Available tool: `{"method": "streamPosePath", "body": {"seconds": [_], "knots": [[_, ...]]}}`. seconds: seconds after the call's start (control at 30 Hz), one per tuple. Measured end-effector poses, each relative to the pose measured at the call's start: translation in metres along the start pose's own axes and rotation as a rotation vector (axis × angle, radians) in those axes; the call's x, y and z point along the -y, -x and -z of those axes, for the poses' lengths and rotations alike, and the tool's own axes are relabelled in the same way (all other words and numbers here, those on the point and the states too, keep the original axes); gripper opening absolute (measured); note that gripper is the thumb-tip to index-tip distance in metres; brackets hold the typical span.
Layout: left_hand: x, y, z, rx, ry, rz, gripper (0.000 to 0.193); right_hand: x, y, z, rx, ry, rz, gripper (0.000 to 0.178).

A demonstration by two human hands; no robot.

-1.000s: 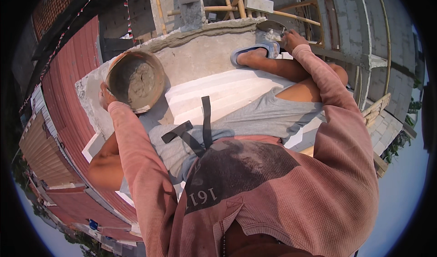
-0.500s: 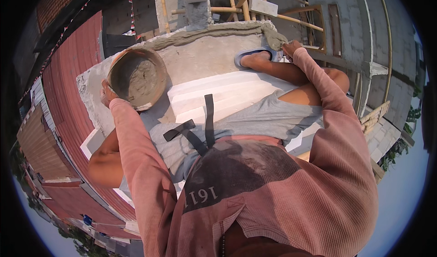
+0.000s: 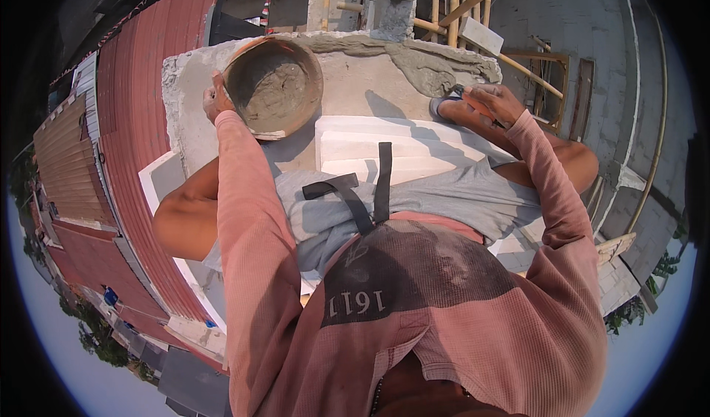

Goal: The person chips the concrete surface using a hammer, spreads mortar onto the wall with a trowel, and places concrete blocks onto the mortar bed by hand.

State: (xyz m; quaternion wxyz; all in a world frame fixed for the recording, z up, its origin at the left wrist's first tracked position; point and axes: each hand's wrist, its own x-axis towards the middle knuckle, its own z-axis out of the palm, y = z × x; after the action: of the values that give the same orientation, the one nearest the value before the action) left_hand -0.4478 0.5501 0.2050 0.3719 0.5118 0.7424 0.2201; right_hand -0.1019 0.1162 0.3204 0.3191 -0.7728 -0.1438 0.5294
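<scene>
My left hand (image 3: 217, 97) grips the left rim of a round, mortar-crusted bucket (image 3: 307, 114), which tilts on the concrete ledge. Wet grey mortar (image 3: 277, 95) lies inside it. At the right, my right hand (image 3: 499, 105) is closed round the handle of a trowel (image 3: 457, 90), next to my right foot. Mortar hides most of the trowel's blade, so its outline cannot be told. A rough bed of wet mortar (image 3: 355, 45) runs along the ledge's far edge and spreads toward the trowel at the right.
I sit with bent legs on the concrete ledge (image 3: 347, 84). White ridged panels (image 3: 370, 147) lie before my lap. Beyond the far edge stand a concrete post (image 3: 392, 18), bamboo poles (image 3: 453, 10) and a pale block (image 3: 481, 36). Red metal roofing (image 3: 140, 114) drops away at the left.
The view has shifted, so the ledge sits farther right in it. My right hand has turned over with the trowel, and mortar now spreads wider beside it. My left hand keeps the bucket's rim.
</scene>
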Motion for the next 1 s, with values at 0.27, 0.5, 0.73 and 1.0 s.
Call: {"method": "streamPosePath", "body": {"seconds": [0.27, 0.5, 0.73, 1.0], "knots": [[-0.003, -0.013, -0.001, 0.085, -0.021, -0.053, 0.087, 0.125, -0.092, -0.226, 0.353, -0.093, -0.029, 0.044], [0.005, -0.028, 0.030, 0.063, -0.312, -0.117, 0.081, 0.105, 0.017, -0.114, -0.278, 0.422, 0.687, 0.060], [-0.045, -0.010, 0.053, 0.385, -0.229, -0.040, 0.051, -0.009, 0.185, 0.036, -1.465, 0.350, 0.428, 0.045], [-0.089, -0.028, 0.115, 0.628, 0.002, 0.290, 0.023, -0.311, 0.197, -0.096, -0.777, 0.397, -0.395, 0.077]]}}
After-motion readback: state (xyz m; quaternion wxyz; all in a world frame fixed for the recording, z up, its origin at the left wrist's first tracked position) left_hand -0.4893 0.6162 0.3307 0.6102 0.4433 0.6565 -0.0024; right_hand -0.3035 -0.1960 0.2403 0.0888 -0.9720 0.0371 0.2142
